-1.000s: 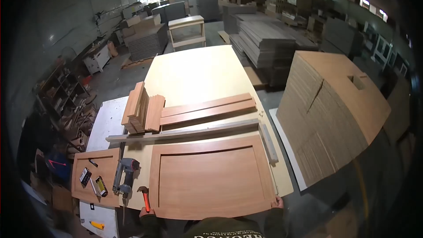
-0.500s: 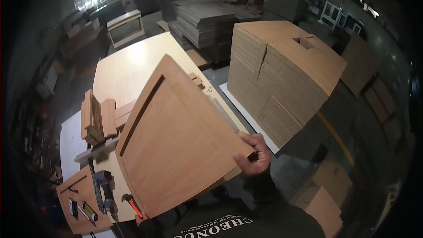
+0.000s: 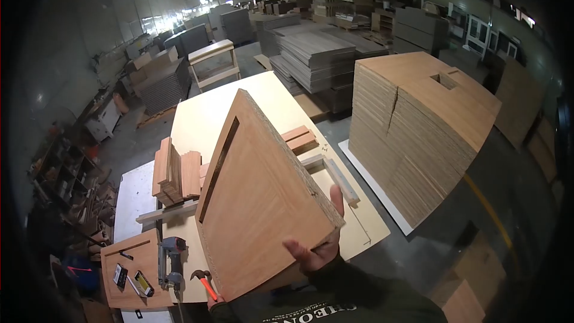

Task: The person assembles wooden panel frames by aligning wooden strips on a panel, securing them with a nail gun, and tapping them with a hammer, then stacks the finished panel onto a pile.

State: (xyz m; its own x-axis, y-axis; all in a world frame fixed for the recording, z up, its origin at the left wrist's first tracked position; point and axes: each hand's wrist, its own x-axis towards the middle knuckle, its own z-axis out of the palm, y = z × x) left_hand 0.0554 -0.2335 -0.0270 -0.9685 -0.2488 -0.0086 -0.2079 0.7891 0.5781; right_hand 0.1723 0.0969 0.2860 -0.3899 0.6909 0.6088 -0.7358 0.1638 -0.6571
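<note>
Open gap between the worktable (image 3: 375,234) and tall board stack (image 3: 406,137); tilted panel (image 3: 257,203) blocking the table's middle.

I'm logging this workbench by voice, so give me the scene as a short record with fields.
raised panel: wooden panel, tilted up over the table
right hand: hand at the panel's lower right corner, thumb on its face
left hand: hand at the near corner, by the hammer; grip unclear
power tool: nail gun, left of the hammer
wood strips: upright bundle, left of the panel
far right: tall board stack

Two hands (image 3: 216,301) (image 3: 318,253), one hammer (image 3: 206,285), probably one nailer (image 3: 172,263)
</note>
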